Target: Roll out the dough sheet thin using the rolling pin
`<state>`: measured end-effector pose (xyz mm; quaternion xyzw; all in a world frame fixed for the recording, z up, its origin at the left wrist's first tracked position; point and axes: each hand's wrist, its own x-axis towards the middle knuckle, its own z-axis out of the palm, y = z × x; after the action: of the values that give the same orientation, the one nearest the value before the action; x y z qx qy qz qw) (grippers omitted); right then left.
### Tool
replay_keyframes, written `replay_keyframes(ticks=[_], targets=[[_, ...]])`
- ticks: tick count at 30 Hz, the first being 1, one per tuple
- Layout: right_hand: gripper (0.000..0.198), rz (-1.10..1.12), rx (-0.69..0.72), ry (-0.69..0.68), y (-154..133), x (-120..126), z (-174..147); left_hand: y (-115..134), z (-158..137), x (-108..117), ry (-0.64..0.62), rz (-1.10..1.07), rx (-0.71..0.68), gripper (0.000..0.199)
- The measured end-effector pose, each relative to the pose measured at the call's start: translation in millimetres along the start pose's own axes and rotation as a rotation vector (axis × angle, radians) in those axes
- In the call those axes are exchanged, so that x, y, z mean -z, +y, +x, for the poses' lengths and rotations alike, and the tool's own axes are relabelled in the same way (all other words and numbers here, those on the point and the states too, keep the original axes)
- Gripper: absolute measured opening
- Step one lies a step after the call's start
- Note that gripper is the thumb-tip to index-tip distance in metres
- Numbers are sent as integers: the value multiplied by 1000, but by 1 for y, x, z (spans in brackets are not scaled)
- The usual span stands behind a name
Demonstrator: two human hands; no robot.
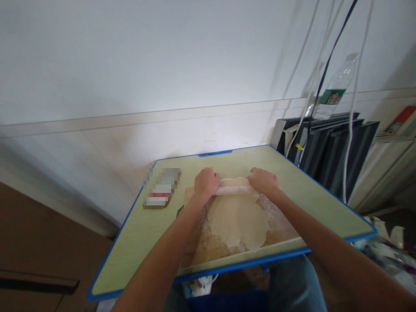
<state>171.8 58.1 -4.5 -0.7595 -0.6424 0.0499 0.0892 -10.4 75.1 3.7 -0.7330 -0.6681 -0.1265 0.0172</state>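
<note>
Nearest, a knee in jeans [294,281] sits under the table [308,177], by its blue edge. On the tabletop, close to that edge, lies a wooden board [208,253] w/ a floury surface. The dough [238,219] is spread flat on it, a thin sheet w/ a ragged near rim; its lowest lobe comes near the board's front edge, so pushing it much farther this way could send it over. Bare wood shows at near L (little flour there, as far as I can tell), so the sheet may stick & tear if dragged.

At the dough's far part, the left hand [206,184] & right hand [264,180] are curled round opp. ends of what looks like a pale rolling pin [234,190]. Uneven pressure L vs. R would prob. thin one side; pressing hard on the thin rim could split it.

Left of the board, apart from it, lies a pixelated flat item [161,188], ID unclear. Far R, a tilted plastic bottle [338,89] shows above dark panels [328,149], near hanging cables [352,95]; a snagged cable might knock it.
</note>
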Motion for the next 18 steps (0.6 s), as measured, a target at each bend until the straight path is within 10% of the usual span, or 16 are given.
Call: replay_keyframes(ticks=[18], targets=[[42, -59, -7, -135, 0, -4, 15, -1, 4, 2, -164, 25, 11, 35]])
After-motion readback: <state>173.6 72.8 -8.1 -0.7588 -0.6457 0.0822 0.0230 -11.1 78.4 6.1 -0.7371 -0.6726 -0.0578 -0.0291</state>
